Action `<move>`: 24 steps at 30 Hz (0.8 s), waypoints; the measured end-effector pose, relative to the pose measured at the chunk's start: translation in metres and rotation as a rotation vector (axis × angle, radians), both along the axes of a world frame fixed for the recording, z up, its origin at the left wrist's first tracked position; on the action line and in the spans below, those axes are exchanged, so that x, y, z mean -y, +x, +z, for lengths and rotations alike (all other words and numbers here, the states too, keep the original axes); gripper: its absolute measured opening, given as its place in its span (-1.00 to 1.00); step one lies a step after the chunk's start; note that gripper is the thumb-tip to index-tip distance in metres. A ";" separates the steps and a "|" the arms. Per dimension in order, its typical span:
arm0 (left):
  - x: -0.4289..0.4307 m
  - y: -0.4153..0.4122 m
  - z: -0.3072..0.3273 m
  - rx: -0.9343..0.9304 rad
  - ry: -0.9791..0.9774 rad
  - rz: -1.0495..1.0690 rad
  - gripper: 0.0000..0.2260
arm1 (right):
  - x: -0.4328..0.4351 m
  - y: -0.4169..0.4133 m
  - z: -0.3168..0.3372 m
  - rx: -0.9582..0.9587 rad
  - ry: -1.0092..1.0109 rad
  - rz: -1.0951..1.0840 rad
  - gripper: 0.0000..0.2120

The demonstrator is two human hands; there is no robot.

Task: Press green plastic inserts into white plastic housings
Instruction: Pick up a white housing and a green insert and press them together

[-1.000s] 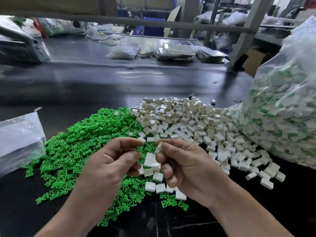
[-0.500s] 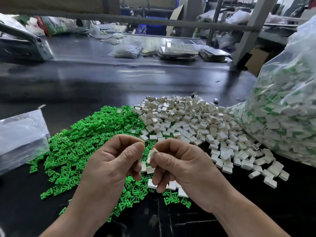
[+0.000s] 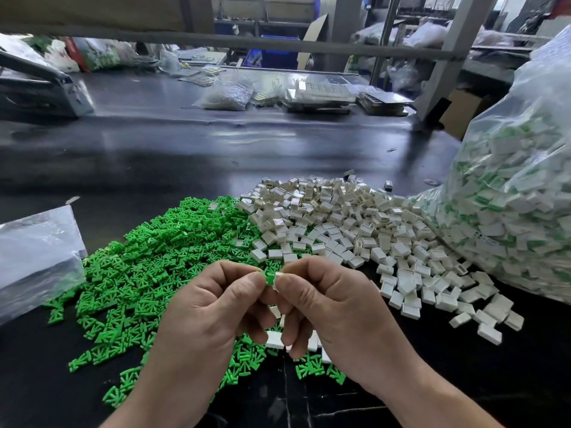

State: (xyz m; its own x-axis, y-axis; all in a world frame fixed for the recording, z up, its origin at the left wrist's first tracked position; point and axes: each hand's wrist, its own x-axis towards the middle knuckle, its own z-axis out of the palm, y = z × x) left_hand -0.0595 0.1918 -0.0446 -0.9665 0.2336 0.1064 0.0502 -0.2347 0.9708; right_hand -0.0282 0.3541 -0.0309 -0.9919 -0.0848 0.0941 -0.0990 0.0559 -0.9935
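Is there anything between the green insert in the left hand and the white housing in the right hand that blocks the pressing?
Nothing visible does. The left hand pinches the small green plastic insert and the right hand pinches the small white plastic housing; the two parts appear to meet directly, nothing between them.

A dark, glossy worktop (image 3: 216, 143) stretches away beyond the fingers (image 3: 309, 268), with pale light lying on it in streaks. Far above them a grey metal rail (image 3: 278, 46) runs across the room, met up to their right by a slanted grey post (image 3: 448, 54). Behind the rail stands a blue crate (image 3: 272, 55). A cardboard box (image 3: 463, 109) sits right of the post's foot.
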 end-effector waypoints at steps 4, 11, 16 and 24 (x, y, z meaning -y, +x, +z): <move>-0.003 0.001 -0.001 0.032 0.025 -0.027 -0.92 | 0.001 0.003 -0.001 -0.034 0.060 -0.012 -0.83; 0.002 -0.001 0.001 0.024 -0.009 -0.038 -0.90 | 0.009 0.006 0.003 0.062 0.011 0.013 -0.79; 0.001 -0.001 0.005 0.070 0.033 -0.071 -0.92 | 0.008 0.010 0.006 0.023 0.094 -0.016 -0.80; -0.008 0.008 0.004 0.020 0.122 -0.024 -0.78 | 0.013 0.011 0.009 0.012 0.017 -0.044 -0.77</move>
State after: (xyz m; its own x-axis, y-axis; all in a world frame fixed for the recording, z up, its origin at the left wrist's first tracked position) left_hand -0.0517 0.2001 -0.0405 -0.9629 0.2435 0.1160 0.0237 -0.3523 0.9356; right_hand -0.0177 0.3414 -0.0215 -0.9958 -0.0422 0.0814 -0.0845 0.0766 -0.9935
